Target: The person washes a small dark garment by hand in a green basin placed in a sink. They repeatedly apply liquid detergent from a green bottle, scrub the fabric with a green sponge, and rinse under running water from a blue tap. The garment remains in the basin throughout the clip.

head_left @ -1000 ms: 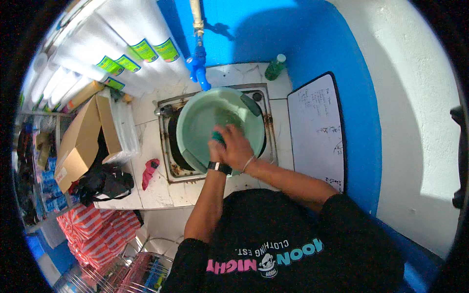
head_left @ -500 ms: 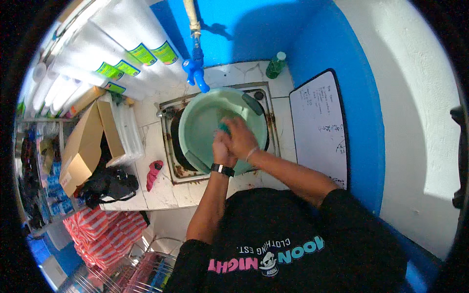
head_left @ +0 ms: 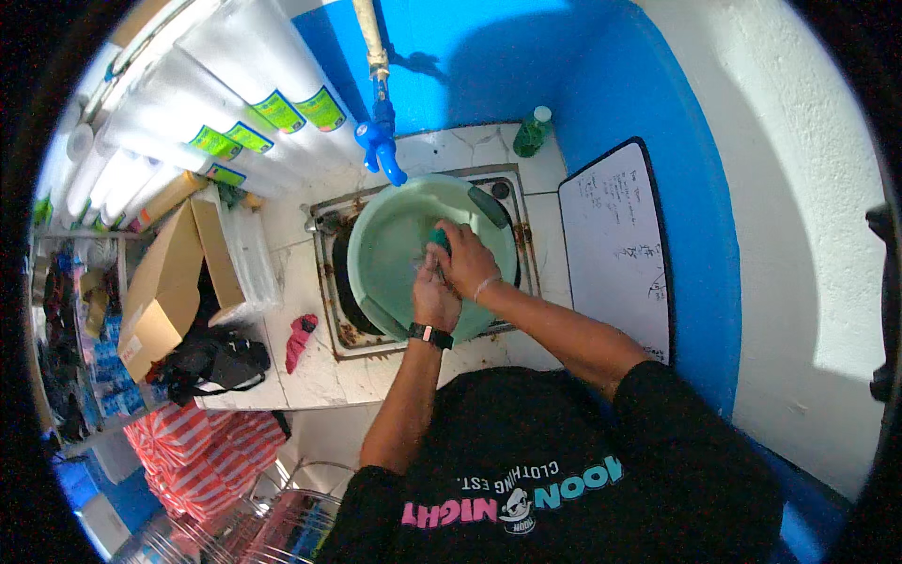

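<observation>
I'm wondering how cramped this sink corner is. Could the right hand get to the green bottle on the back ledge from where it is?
Probably yes. The right hand is over the green basin, and the green bottle stands on the ledge just beyond the sink, with nothing between them. The hand holds a green scrubber, though.

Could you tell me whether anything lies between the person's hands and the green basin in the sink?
Nothing visible does. Both hands are already inside the green basin: the right hand grips a small green scrubber, and the left hand is pressed close beside it.
</observation>
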Demonstrator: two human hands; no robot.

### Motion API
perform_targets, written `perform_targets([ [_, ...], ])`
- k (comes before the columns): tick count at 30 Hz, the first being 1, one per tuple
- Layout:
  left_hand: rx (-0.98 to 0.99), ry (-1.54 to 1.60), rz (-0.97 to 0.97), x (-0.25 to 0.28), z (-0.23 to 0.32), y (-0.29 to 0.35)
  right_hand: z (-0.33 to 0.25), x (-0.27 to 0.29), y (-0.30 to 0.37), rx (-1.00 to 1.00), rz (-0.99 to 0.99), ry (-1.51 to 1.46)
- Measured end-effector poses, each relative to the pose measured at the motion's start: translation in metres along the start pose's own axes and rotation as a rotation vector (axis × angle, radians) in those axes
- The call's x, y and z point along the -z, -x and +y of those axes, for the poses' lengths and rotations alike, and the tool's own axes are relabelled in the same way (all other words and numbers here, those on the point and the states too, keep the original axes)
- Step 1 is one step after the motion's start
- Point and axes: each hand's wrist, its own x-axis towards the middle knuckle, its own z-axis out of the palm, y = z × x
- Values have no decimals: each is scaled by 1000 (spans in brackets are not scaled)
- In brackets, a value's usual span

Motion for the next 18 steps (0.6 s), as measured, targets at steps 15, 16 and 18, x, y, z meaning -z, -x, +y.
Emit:
perform_targets([
  [15, 18, 197, -123, 19, -19, -12, -11, -5, 7, -17, -57, 130],
  [16, 20, 313, -204, 23, -20, -11, -7, -9, 10, 83, 4, 244],
  [18, -76, 662, -592, 28, -21, -10, 2, -15, 10, 205, 36, 303],
])
